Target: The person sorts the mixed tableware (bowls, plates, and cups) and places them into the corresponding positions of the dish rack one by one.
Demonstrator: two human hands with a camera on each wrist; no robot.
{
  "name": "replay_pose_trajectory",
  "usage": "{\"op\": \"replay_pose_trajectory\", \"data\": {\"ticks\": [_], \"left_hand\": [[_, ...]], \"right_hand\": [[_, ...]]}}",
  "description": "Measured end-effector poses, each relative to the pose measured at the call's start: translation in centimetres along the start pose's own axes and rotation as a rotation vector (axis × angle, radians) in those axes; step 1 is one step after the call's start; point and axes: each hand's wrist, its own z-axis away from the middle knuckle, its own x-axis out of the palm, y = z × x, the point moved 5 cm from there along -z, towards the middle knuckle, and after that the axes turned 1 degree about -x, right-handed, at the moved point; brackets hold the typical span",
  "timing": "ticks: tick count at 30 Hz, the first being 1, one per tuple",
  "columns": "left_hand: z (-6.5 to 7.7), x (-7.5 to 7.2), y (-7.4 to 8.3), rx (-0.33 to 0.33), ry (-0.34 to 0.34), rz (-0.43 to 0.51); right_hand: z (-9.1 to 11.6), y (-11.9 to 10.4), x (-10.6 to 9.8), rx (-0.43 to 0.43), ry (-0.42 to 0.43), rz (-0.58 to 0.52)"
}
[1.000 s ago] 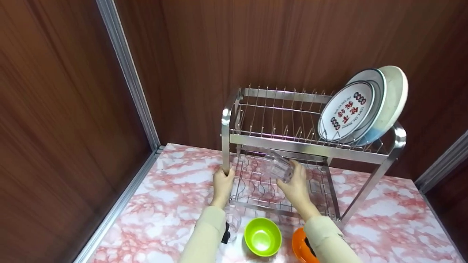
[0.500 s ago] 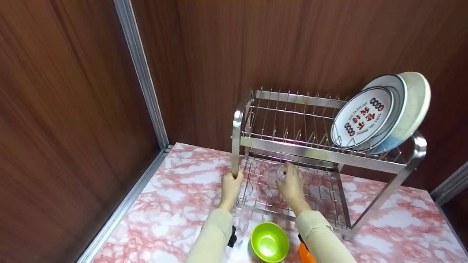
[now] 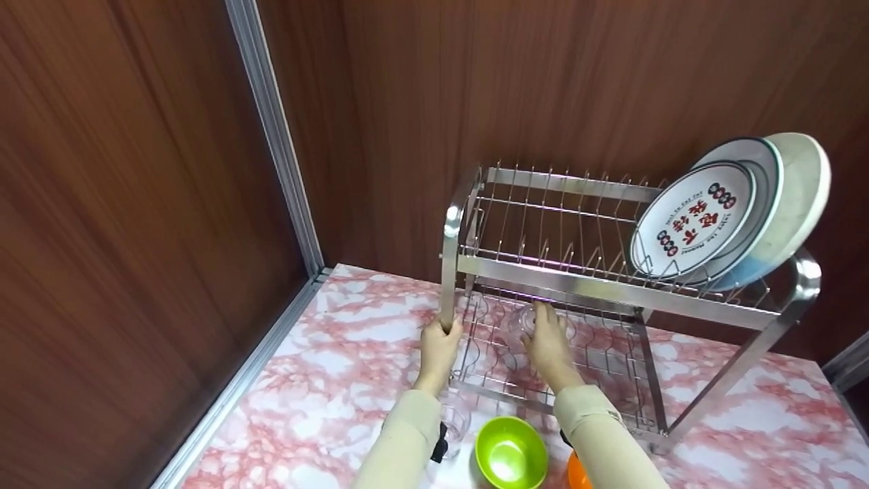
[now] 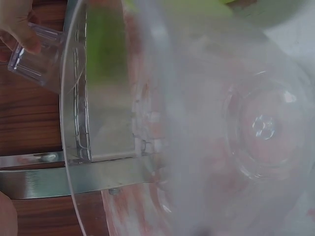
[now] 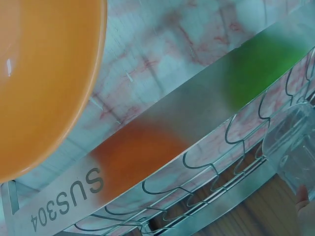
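My left hand (image 3: 438, 350) is curled round the flat, brushed-metal upright (image 3: 449, 272) at the left front of the two-tier steel dish rack (image 3: 557, 278), its thumb and fingers wrapped close about the bar. My right hand (image 3: 548, 346) grips a clear, smooth-walled tumbler (image 4: 44, 61) by its squarish base, thumb and fingers spread only as far as its sides, the rounded mouth turned down. I have it inside the rack, over the lower tier of thin, looped wires (image 5: 197, 167); whether it touches them I cannot tell.

In front of the rack, on the pink-and-white marbled tabletop (image 3: 312, 380), lie a glossy lime-green round bowl (image 3: 509, 451), a shiny orange bowl (image 5: 44, 73) partly under my right sleeve (image 3: 601, 428), and a transparent round bowl (image 4: 266, 128) beside my left wrist. The rack's polished front strip (image 5: 69, 201), stamped SUS304, mirrors green and orange. Above, round plates (image 3: 696, 221) lean together at the right end.
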Motion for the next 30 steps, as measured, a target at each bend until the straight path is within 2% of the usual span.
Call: {"op": "replay_pose_trajectory", "data": {"ticks": [4,13,20,26,30], "left_hand": [[0.0,0.2,0.0,0.003,-0.003,0.026],[-0.1,0.1,0.0,0.014,-0.014,-0.016],[0.0,-0.1,0.0,0.027,0.012,-0.012],[0.1,0.0,-0.3,0.019,0.018,-0.01],[0.0,0.0,-0.4,0.025,0.019,-0.005]], "right_hand": [[-0.3,0.3,0.1,-0.003,0.015,0.01],[-1.2,-0.1,0.5,-0.026,0.041,0.039],[-1.7,-0.8,1.2,-0.065,-0.014,0.043],[-2.0,-0.8,1.6,-0.081,0.005,0.061],[-2.2,-0.7,1.8,-0.065,-0.011,0.051]]}}
